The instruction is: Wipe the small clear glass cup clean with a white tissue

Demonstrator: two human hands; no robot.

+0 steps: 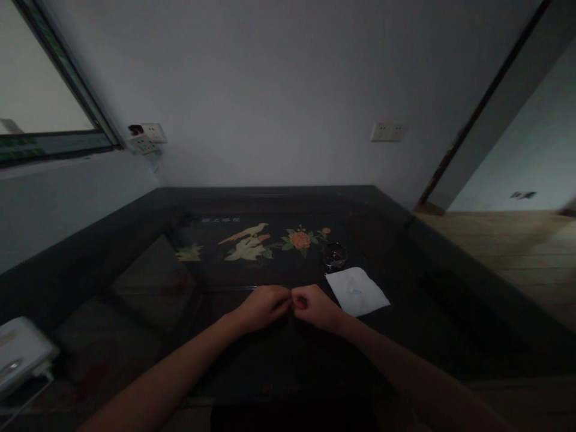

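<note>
1. White plastic shows first: a box-like device (20, 354) sits at the near left corner of the desk (450, 312), well apart from your hands. That side runs along the wall, so you have little swing there.
2. Your left hand (263, 307) rests mid-desk, just in front of the inlaid bird (247, 240). Its grip is narrow, with the fingers curled in and the tips touching your other hand.
3. Your right hand (315, 307) mirrors it, the grip pinched just as narrow. Whether anything small lies between the two, I cannot tell; the light is too dim.
4. Judging by that pinch, you are mid-way in fine fingertip work, and nothing on the desk shows a finished result.
5. Just beside your right hand lies the white paper (357, 291), flat and not touched by either hand. A small glass piece (335, 256) stands near its far corner, by the inlaid flower (300, 240).
6. Past the paper the dark top is bare up to the right edge, where it drops to the wooden floor (517, 252). That is your widest open room.
</note>
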